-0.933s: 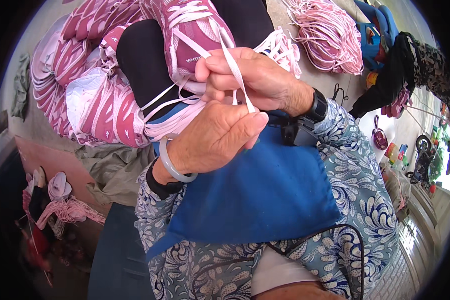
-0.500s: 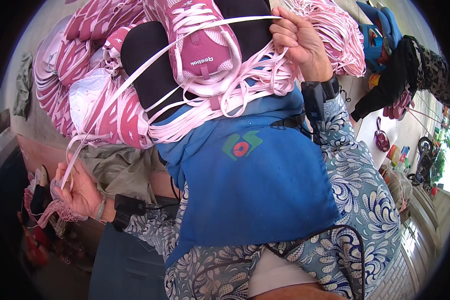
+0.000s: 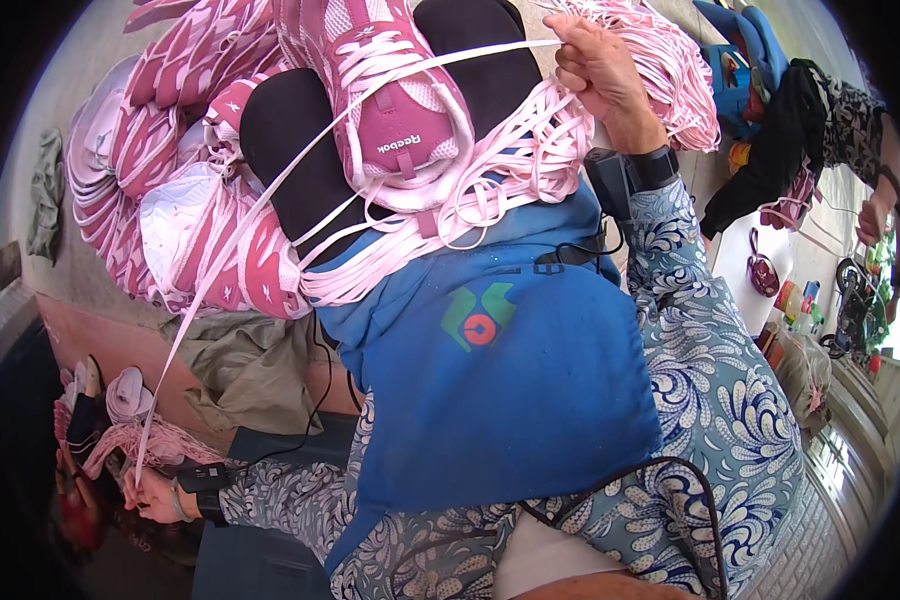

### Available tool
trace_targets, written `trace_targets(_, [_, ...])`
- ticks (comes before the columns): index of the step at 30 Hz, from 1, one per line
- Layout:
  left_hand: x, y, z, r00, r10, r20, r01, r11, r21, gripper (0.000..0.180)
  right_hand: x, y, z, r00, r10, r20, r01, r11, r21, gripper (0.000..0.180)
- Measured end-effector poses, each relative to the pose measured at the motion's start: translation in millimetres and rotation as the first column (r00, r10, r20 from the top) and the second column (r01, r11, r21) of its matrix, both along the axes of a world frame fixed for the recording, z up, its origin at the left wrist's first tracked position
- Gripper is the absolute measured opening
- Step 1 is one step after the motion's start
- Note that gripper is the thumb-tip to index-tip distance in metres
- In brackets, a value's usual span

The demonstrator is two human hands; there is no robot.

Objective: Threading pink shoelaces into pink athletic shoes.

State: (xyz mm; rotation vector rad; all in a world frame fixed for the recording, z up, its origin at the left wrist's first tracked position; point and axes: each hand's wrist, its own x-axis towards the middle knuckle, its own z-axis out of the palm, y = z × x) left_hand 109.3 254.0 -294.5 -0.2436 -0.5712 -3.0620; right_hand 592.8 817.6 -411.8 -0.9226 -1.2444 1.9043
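Far out at the lower left, the left hand (image 3: 150, 492) has its fingers pinched shut on one end of a pale pink shoelace (image 3: 260, 215). The lace runs taut up across the pink sneaker (image 3: 390, 95) on the lap to the right hand (image 3: 600, 65), fingers closed around it.

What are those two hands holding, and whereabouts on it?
A pale pink shoelace, pulled taut: left hand pinches one end low down, right hand grips the other end above the pink shoe.
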Motion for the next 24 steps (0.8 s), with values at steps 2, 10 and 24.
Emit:
trace_targets(2, [22,36,7,0.989,-0.117,-0.093,0.107,0.988,-0.108,0.033,-4,-2,0,0.915,-0.176,0.363,-0.019,0.879,0.476,0.017])
trace_targets(10, [180,298,-56,0.608,-0.776,0.167,0.341,0.065,-0.938,0.035,-43,-40,46,0.831,-0.059,0.554,-0.493,0.383,0.781,0.031])
trace_targets(24, [196,361,-69,0.356,-0.850,-0.389,-0.624,0.094,-0.776,0.017,-48,-31,66,0.883,-0.090,0.461,-0.445,0.150,0.883,0.015])
